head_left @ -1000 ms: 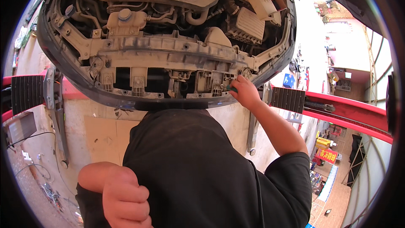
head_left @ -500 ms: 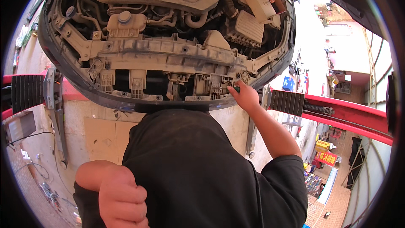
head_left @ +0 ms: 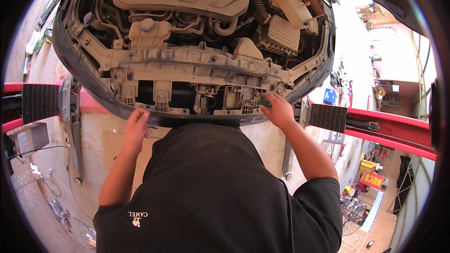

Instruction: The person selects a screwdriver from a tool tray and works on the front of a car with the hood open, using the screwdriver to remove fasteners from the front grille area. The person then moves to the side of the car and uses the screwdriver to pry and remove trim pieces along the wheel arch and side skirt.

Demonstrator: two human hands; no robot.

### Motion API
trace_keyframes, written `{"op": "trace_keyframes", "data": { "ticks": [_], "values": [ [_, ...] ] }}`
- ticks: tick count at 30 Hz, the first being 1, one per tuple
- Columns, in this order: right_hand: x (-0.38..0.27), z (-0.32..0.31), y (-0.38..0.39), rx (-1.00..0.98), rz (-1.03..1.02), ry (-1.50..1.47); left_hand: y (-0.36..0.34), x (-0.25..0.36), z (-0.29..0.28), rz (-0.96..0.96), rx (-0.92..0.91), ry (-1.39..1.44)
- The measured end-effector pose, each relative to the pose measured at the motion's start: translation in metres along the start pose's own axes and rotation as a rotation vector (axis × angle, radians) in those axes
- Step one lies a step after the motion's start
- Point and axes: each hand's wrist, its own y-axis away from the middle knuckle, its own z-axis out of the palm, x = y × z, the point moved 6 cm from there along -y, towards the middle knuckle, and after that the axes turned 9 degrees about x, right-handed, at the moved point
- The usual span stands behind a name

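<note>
Here's my right hand (head_left: pixel 280 111) at the front of the car, closed around the green tool (head_left: pixel 266 104), and that's the pairing to watch. The tool lies on the left side of that hand, up against the fingers, its handle gripped and its thin metal shaft poking out to the left. So the long axis runs roughly sideways, along the bumper (head_left: pixel 255 118), with the shaft pointing at the pale bracket (head_left: pixel 246 98) in the dusty front panel (head_left: pixel 187 61). Whether the tip actually touches the bracket, I can't tell from up here; it's right beside it at least. Over on the other side, my left hand (head_left: pixel 137 125) hangs at the bumper's near edge, fingers bunched together; I can't make out whether anything small is pinched in there. It's well apart from the tool, with the dark opening (head_left: pixel 180 97) between the two. No contest, then: the right hand is the nearer one, and the bracket sits directly left of it.
</note>
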Motion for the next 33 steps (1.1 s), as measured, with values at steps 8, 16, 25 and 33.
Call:
{"op": "trace_keyframes", "data": {
  "ticks": [8, 16, 25, 33],
  "values": [
    [0.016, 0.008, 0.000, -0.051, 0.089, 0.078, 0.010, -0.081, -0.010, -0.263, -0.059, -0.003],
    [0.004, 0.003, -0.001, 0.000, 0.038, 0.039, -0.001, -0.048, 0.003, -0.183, -0.039, 0.053],
    [0.011, 0.006, -0.001, -0.156, 0.327, 0.142, -0.001, -0.049, 0.006, -0.207, -0.050, 0.054],
    [0.011, 0.007, -0.005, -0.105, 0.162, 0.151, -0.007, -0.049, 0.007, -0.201, -0.071, 0.049]
  ]
}}
